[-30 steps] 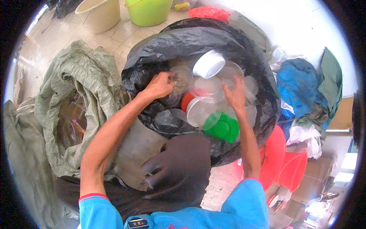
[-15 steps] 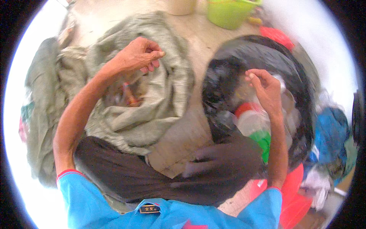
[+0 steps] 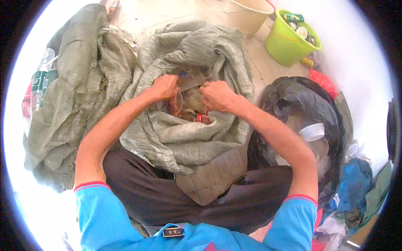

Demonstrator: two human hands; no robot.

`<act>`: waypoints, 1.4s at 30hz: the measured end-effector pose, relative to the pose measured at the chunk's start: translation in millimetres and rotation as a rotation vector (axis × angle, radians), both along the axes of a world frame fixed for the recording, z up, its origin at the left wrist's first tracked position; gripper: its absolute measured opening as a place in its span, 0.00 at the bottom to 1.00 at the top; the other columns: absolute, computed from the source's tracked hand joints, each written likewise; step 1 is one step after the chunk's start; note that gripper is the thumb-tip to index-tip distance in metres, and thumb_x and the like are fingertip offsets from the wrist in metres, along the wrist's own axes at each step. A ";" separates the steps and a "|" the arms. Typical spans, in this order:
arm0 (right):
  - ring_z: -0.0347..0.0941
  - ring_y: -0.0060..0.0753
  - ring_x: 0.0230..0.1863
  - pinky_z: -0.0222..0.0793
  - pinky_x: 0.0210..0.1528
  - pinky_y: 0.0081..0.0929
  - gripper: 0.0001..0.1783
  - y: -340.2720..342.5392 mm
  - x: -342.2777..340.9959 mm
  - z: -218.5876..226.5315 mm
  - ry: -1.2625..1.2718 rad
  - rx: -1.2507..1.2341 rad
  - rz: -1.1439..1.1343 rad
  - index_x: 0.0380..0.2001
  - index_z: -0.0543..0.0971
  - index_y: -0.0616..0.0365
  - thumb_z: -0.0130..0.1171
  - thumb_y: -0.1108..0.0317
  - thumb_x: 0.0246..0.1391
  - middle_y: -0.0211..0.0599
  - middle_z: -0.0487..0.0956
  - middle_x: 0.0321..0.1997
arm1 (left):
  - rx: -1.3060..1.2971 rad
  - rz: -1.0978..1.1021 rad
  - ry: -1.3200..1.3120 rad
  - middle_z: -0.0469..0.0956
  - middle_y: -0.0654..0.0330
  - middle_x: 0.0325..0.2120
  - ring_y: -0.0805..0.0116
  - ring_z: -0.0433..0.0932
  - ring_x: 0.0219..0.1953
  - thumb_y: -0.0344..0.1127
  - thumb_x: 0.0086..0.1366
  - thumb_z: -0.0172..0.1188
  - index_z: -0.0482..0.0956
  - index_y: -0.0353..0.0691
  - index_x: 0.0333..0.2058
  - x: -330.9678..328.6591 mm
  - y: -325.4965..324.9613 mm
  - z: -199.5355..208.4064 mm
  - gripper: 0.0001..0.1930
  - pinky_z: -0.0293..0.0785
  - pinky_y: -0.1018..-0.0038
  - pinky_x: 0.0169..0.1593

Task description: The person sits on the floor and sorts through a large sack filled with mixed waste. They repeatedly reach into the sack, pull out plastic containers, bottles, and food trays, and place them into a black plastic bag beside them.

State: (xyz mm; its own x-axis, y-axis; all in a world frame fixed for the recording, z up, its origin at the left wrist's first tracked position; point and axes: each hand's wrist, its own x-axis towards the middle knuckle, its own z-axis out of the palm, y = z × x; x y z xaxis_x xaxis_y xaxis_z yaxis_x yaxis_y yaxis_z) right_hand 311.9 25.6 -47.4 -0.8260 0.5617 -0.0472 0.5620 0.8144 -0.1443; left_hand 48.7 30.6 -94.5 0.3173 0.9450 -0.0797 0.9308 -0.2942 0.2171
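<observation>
A grey-green woven sack (image 3: 180, 144) stands in front of my crossed legs, its top rolled down around a wide mouth. My left hand (image 3: 166, 87) is closed at the left side of this mouth, and my right hand (image 3: 217, 96) is closed at the right side, knuckles up. Between them shows a translucent plastic piece (image 3: 191, 81); my fingertips are hidden, so what each hand grips cannot be made out. Below the hands, inside the sack, lie clear plastic items and a red-labelled piece (image 3: 202, 119).
To the right stands a black plastic bag (image 3: 293, 94) holding clear containers and a white round lid (image 3: 312, 132). A green bucket (image 3: 289, 46) with cans and a beige bucket (image 3: 247, 19) are farther back. Another woven sack (image 3: 79, 88) and a plastic bottle (image 3: 38, 83) sit at left.
My right hand has moved left from above the black bag to the sack's mouth. My left hand has lowered to the same mouth. The view has shifted, so the sack is more central.
</observation>
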 end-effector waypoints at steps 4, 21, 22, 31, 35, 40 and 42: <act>0.80 0.55 0.41 0.78 0.43 0.45 0.15 40.2 21.4 5.9 0.020 0.177 -0.375 0.37 0.78 0.63 0.60 0.64 0.47 0.53 0.79 0.41 | 0.222 0.082 -0.003 0.72 0.35 0.47 0.35 0.74 0.50 0.38 0.57 0.64 0.66 0.35 0.56 -30.9 23.2 23.1 0.29 0.72 0.50 0.53; 0.70 0.64 0.60 0.65 0.62 0.46 0.53 129.5 111.3 -62.1 0.236 -0.064 -0.789 0.55 0.70 0.76 0.61 0.31 0.48 0.72 0.74 0.55 | 0.185 0.494 -0.042 0.71 0.24 0.47 0.30 0.71 0.53 0.44 0.54 0.66 0.44 0.28 0.67 -64.6 118.3 11.3 0.51 0.68 0.48 0.58; 0.70 0.65 0.60 0.65 0.62 0.46 0.50 129.4 113.6 -71.7 0.201 -0.071 -0.822 0.55 0.70 0.76 0.61 0.34 0.50 0.72 0.73 0.55 | 0.166 0.493 -0.067 0.73 0.24 0.44 0.30 0.73 0.50 0.42 0.55 0.64 0.43 0.29 0.68 -69.8 121.7 1.7 0.50 0.69 0.48 0.57; 0.79 0.53 0.36 0.72 0.44 0.45 0.20 119.6 94.8 -19.0 0.281 -0.357 -0.630 0.34 0.80 0.70 0.54 0.61 0.49 0.61 0.80 0.32 | -0.407 0.784 -0.943 0.82 0.45 0.42 0.54 0.81 0.43 0.43 0.63 0.54 0.79 0.30 0.47 -69.2 131.4 21.4 0.22 0.75 0.58 0.48; 0.68 0.28 0.26 0.66 0.33 0.33 0.17 87.8 63.9 45.8 0.180 -0.598 -0.406 0.26 0.78 0.72 0.57 0.63 0.47 0.44 0.72 0.18 | -0.388 0.583 -1.325 0.82 0.55 0.41 0.64 0.82 0.40 0.45 0.65 0.56 0.80 0.34 0.47 -58.2 94.0 129.8 0.21 0.79 0.66 0.45; 0.66 0.24 0.27 0.64 0.33 0.30 0.15 69.9 47.5 91.3 0.164 -0.727 -0.129 0.25 0.77 0.68 0.58 0.63 0.46 0.39 0.72 0.20 | -0.135 0.118 -1.415 0.82 0.58 0.39 0.67 0.80 0.39 0.40 0.68 0.52 0.79 0.34 0.46 -75.3 54.8 229.6 0.17 0.78 0.70 0.44; 0.67 0.24 0.30 0.65 0.35 0.31 0.16 80.1 61.9 96.4 0.149 -0.519 -0.185 0.28 0.78 0.67 0.58 0.61 0.47 0.37 0.74 0.23 | 0.067 -0.018 -1.091 0.82 0.59 0.41 0.67 0.81 0.40 0.44 0.69 0.52 0.79 0.36 0.48 -81.5 59.4 232.6 0.19 0.79 0.68 0.45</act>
State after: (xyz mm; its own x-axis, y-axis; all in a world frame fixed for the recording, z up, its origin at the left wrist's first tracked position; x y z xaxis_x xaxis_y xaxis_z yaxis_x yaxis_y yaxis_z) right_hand 373.8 105.7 49.0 -0.7351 0.6319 -0.2455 0.6312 0.5060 -0.5878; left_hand -32.8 90.0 138.1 0.1996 0.9315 0.3040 0.2430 -0.3476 0.9056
